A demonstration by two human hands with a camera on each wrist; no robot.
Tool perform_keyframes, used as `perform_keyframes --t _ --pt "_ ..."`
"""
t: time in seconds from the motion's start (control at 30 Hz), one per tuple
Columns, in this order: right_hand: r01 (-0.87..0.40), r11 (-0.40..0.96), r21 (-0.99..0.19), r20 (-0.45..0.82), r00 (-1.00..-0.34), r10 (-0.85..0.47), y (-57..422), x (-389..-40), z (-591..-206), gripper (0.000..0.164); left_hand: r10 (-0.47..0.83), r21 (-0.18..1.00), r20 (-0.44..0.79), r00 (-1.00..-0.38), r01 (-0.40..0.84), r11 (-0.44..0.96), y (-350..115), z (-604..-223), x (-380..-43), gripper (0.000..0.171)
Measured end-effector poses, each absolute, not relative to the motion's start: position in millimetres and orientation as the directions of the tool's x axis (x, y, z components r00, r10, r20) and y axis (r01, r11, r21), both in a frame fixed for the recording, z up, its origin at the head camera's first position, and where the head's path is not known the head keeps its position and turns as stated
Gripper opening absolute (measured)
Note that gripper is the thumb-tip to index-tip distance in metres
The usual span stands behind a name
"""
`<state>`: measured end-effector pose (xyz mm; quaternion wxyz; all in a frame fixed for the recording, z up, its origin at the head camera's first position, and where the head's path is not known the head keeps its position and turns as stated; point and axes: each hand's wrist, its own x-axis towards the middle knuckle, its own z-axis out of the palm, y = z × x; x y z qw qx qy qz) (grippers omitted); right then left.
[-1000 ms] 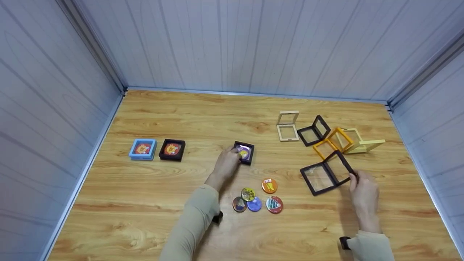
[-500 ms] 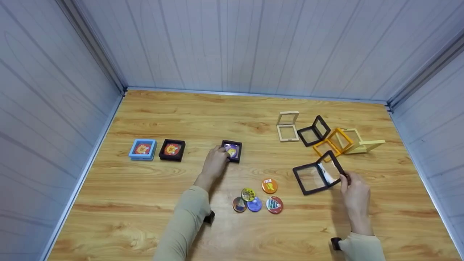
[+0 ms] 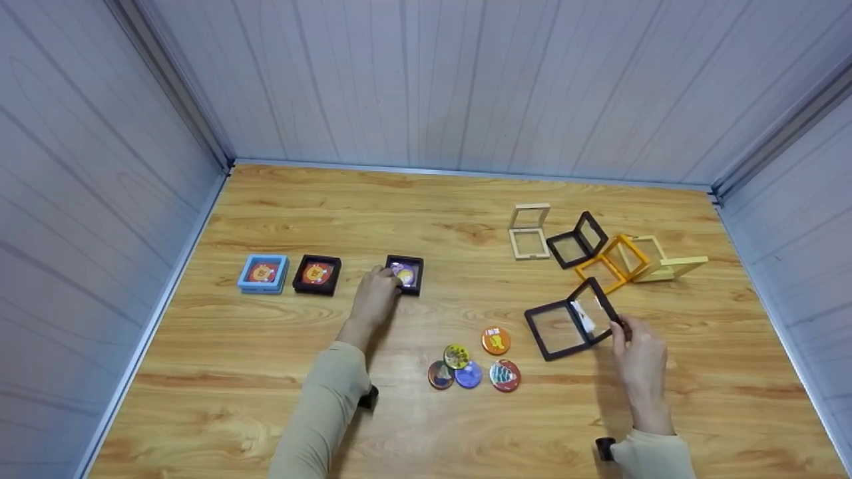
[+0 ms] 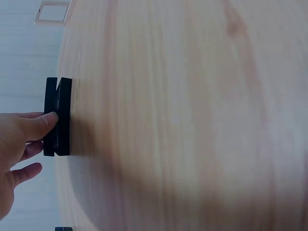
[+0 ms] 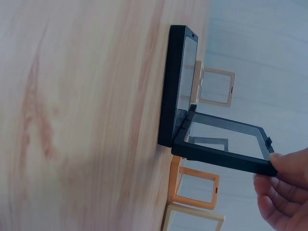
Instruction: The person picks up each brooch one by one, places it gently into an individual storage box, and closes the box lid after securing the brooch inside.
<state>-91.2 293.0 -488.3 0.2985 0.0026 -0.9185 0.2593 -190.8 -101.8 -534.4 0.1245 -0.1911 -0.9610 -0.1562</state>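
Observation:
In the head view my left hand (image 3: 374,297) holds a small black display frame (image 3: 419,276) at its left side, with a purple badge (image 3: 405,274) showing under the film. From the left wrist, the frame's two halves (image 4: 64,118) are seen edge-on with a narrow gap at one end, the thumb lying across them. My right hand (image 3: 642,352) pinches the raised half of a larger black display frame (image 3: 568,352), unfolded at its hinge. The right wrist view has thumb and fingers at the outer edge of that raised half (image 5: 216,159); the other half lies on the tabletop.
Loose round badges (image 3: 496,340) lie between the hands, some overlapping. Behind the right hand stand unfolded frames: beige (image 3: 529,257), black (image 3: 564,261), orange (image 3: 616,286) and yellow (image 3: 672,269). Closed blue (image 3: 263,289) and black (image 3: 316,289) frames with red badges lie at left.
My left hand has slid the small black frame leftward, towards the other black one. My right hand has drawn the larger unfolded frame to the left. The loose badges stay in place.

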Motion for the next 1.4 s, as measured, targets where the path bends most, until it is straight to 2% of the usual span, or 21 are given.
perform_keyframes --t 0.7,1.4 --pt "-0.175 0.849 -0.498 0.525 -0.841 0.135 275.1 -85.6 -487.1 0.011 0.291 0.276 0.361 -0.886 0.4 0.874 -139.7 -536.0 -185.2 0.006" --pt "-0.166 0.836 -0.522 0.499 -0.855 0.142 261.3 -82.5 -487.4 0.015 0.259 0.284 0.298 -0.919 0.344 0.895 -153.8 -532.2 -178.8 0.007"
